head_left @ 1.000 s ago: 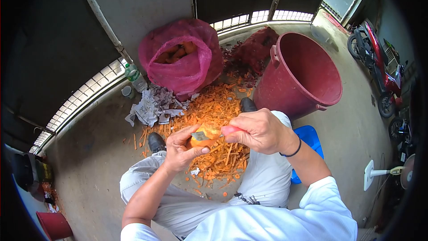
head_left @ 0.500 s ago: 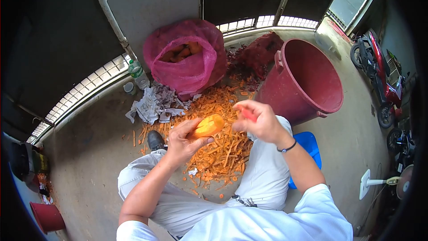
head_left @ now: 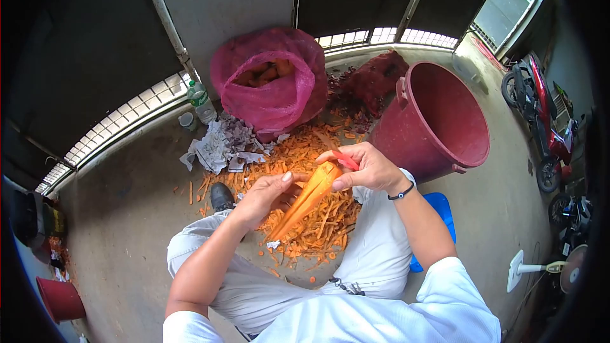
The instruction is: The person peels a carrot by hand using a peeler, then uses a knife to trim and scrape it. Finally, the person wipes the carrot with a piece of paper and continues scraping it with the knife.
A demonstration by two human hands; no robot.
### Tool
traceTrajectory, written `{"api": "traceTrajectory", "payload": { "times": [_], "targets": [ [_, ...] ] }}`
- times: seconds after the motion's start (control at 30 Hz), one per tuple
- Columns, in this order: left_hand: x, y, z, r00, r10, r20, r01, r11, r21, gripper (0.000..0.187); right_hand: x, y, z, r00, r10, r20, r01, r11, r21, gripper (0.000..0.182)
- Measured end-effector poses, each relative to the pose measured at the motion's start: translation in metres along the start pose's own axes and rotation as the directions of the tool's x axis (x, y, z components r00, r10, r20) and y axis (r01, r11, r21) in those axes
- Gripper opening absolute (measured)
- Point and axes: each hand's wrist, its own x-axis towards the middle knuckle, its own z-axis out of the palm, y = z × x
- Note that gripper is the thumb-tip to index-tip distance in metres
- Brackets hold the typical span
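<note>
A peeled carrot (head_left: 306, 204) slants between my hands, its thick end up and its narrow tip down to the left. My right hand (head_left: 372, 168) pinches the thick end with thumb and fingers while also keeping hold of a red-handled peeler (head_left: 346, 161), whose blade I cannot make out. At the carrot's left side is my left hand (head_left: 262, 197), its thumb raised and its fingers apart, partly hidden behind the carrot. Beneath both hands, orange peelings (head_left: 327, 219) and small carrot ends lie heaped on the floor between my legs.
A pink mesh sack (head_left: 273, 105) of carrots stands ahead, beside crumpled paper (head_left: 219, 146) and a plastic bottle (head_left: 201, 101). To the right are a large dark-red bin (head_left: 406, 133), a blue plastic object (head_left: 441, 213), a fan (head_left: 530, 267) and motorcycles (head_left: 540, 108). A red pail (head_left: 60, 298) is at left.
The carrot has turned so its tip points down-left. My right hand has come in to grip its thick end with the peeler still held, and my left hand has loosened around it.
</note>
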Motion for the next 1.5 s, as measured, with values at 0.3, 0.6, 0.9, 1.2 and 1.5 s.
{"api": "traceTrajectory", "payload": {
  "times": [0.3, 0.6, 0.9, 1.2, 1.5],
  "targets": [
    [0.0, -0.018, 0.017, 0.986, -0.161, 0.04, 0.164, 0.907, -0.388, 0.047, 0.014, 0.004, 0.001, 0.983, -0.099, -0.156, 0.082, 0.99, -0.112, 0.051],
    [0.01, -0.024, 0.007, 0.965, -0.123, -0.232, 0.0, 0.883, -0.469, 0.044, -0.006, 0.018, -0.015, 0.892, -0.109, -0.439, -0.02, 0.96, -0.279, 0.041],
    [0.014, -0.022, -0.003, 0.937, 0.042, -0.346, -0.249, 0.776, -0.58, 0.042, -0.008, 0.018, 0.024, 0.887, 0.014, -0.461, 0.02, 0.997, 0.069, 0.043],
    [0.018, -0.01, -0.018, 0.833, 0.302, -0.465, -0.519, 0.717, -0.466, 0.045, -0.008, 0.017, 0.082, 0.932, 0.005, -0.362, -0.073, 0.982, -0.176, 0.033],
    [0.015, -0.004, -0.023, 0.829, 0.362, -0.426, -0.533, 0.741, -0.408, 0.049, 0.011, 0.0, 0.101, 0.859, -0.419, -0.293, 0.156, 0.761, -0.63, 0.028]
  ]
}}
